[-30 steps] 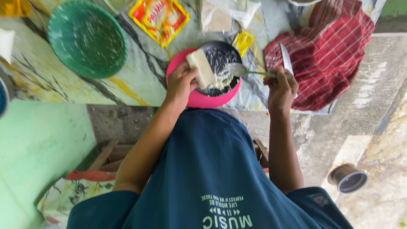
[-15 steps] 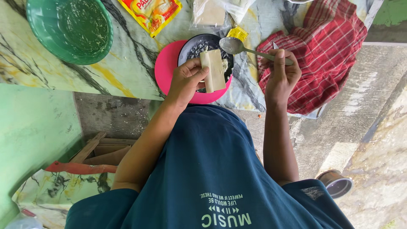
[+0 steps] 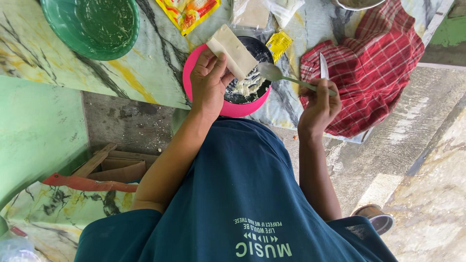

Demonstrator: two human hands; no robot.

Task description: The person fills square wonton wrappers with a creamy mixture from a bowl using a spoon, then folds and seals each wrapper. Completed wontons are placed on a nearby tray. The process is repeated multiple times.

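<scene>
My left hand [image 3: 208, 82] holds a pale beige rectangular sheet [image 3: 234, 49] tilted over a black bowl [image 3: 258, 49]. The bowl sits on a pink plate [image 3: 224, 109] at the counter's edge and has a white pasty mixture [image 3: 247, 87] in it. My right hand [image 3: 318, 104] grips the handle of a metal spoon [image 3: 271, 72]. The spoon's head lies at the bowl's right rim, just beside the sheet.
On the marbled counter [image 3: 145, 73] stand a smeared green bowl [image 3: 90, 26], a yellow packet [image 3: 187, 12], a small yellow sachet [image 3: 279, 43] and a clear bag [image 3: 252, 12]. A knife blade [image 3: 324, 65] shows on a red checked cloth [image 3: 378, 58]. Wood scraps [image 3: 111, 165] lie below.
My left hand has lifted the beige sheet up off the bowl. The spoon left the mixture, rose, and now sits at the bowl's right rim beside the sheet.
</scene>
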